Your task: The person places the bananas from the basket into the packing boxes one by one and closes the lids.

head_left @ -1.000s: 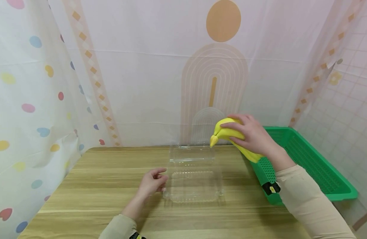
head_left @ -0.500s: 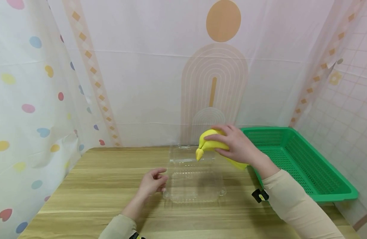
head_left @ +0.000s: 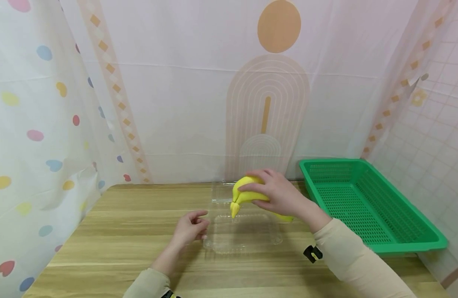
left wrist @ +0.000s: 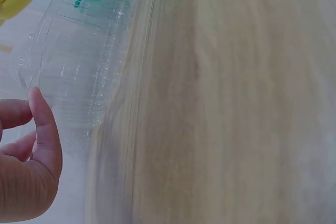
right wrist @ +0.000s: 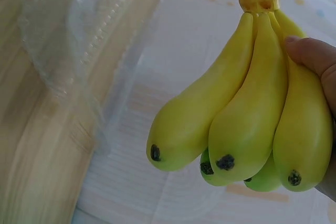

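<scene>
My right hand (head_left: 281,196) grips a bunch of yellow toy bananas (head_left: 251,197) from above, thumb along one side. In the right wrist view the bananas (right wrist: 249,114) show green-tinged, black-tipped ends. The bunch hangs over an open clear plastic box (head_left: 229,247), its stem pointing down toward the box's left half. At the box's left edge, my left hand (head_left: 190,227) has its fingers curled and its thumb at the rim, pinching there. The left wrist view shows the thumb tip right on the clear plastic box (left wrist: 73,51); the other fingertips are partly hidden behind it.
A green plastic basket (head_left: 370,215) with mesh walls stands at the right of the wooden table (head_left: 139,223). The box's clear lid (head_left: 219,192) lies folded back toward the printed curtain (head_left: 184,103). A polka-dot curtain (head_left: 35,103) hangs on the left.
My right hand has carried the banana bunch left and down, from the basket's near-left side to over the clear box. The left hand has stayed in place.
</scene>
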`<state>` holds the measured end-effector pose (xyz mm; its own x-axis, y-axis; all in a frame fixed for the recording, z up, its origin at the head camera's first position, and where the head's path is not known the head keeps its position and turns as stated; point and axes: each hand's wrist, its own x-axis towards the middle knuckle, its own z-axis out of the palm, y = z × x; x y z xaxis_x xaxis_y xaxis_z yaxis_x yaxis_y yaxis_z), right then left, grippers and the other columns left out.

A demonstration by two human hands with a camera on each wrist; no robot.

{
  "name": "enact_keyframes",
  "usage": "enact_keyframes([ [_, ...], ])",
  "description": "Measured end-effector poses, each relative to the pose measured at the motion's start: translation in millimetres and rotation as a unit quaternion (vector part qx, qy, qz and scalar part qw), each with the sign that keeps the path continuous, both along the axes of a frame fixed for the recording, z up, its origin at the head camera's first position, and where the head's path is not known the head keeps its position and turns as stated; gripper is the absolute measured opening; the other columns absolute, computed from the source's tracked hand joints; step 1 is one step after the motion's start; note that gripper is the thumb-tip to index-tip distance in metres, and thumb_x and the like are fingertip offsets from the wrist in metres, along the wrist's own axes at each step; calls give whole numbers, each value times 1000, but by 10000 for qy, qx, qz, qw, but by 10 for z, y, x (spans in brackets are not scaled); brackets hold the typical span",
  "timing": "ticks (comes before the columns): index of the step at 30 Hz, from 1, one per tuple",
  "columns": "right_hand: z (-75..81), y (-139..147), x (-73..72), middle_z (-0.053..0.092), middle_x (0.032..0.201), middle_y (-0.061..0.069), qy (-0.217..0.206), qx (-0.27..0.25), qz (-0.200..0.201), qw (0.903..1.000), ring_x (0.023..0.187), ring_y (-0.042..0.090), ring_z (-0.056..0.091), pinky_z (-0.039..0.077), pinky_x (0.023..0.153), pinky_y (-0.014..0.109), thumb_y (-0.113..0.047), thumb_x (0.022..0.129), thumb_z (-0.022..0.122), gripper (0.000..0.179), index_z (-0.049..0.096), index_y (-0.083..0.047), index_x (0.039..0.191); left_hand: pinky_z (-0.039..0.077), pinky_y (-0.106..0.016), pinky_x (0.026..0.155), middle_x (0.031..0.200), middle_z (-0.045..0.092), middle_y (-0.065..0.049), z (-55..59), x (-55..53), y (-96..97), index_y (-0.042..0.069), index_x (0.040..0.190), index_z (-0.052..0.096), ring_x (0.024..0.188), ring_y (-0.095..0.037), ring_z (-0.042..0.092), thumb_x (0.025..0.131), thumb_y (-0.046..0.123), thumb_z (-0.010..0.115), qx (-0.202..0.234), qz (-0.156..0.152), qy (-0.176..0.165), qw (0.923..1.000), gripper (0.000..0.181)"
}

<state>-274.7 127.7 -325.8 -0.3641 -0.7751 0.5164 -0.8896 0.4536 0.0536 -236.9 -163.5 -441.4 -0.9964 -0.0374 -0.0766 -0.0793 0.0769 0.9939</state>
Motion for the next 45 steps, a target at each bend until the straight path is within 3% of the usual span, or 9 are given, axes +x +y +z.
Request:
enact_keyframes([
  [9,-173,-183,27,52,140,8,202,374,172,9989,117,29,52,50,92,45,-23,84,81,46,65,-31,127,55,-24,53,88,58,-10,-1,-4,22,-11,131,55,67,-15,57,91,-6,65,-13,18,2,10000,41],
  [16,-284,-310,61,49,143,5,77,754,143,9970,122,28,49,46,99,46,-26,84,82,50,63,-34,129,56,-25,54,88,59,-11,-1,4,27,-11,131,55,67,-16,58,92,-5,65,-39,19,35,10000,40],
  [23,-448,-403,53,50,143,4,-69,795,72,9968,119,26,50,48,95,44,-24,84,81,49,64,-35,129,56,-25,55,88,58,-10,0,3,34,-11,130,55,67,-16,58,92,-5,65,-51,3,68,10000,41],
  [31,-612,-457,25,49,144,2,-120,835,3,9964,125,26,47,44,103,45,-29,86,79,47,63,-35,130,56,-25,54,86,57,-9,-19,-10,33,-11,129,56,66,-16,57,92,-5,65,-87,42,70,9999,39],
  [39,-733,-468,-12,48,145,4,-405,897,-142,9950,127,26,47,46,101,46,-33,89,76,47,60,-36,133,56,-25,54,85,55,-9,-16,-4,34,-11,129,57,66,-16,57,91,-5,66,-38,80,56,9999,39],
  [45,-802,-502,-15,43,149,2,-931,1142,-314,9886,129,25,43,45,102,49,-33,93,71,45,57,-39,136,56,-25,54,86,55,-9,-24,-6,30,-11,129,56,67,-15,57,91,-6,65,-36,73,52,10000,39],
])
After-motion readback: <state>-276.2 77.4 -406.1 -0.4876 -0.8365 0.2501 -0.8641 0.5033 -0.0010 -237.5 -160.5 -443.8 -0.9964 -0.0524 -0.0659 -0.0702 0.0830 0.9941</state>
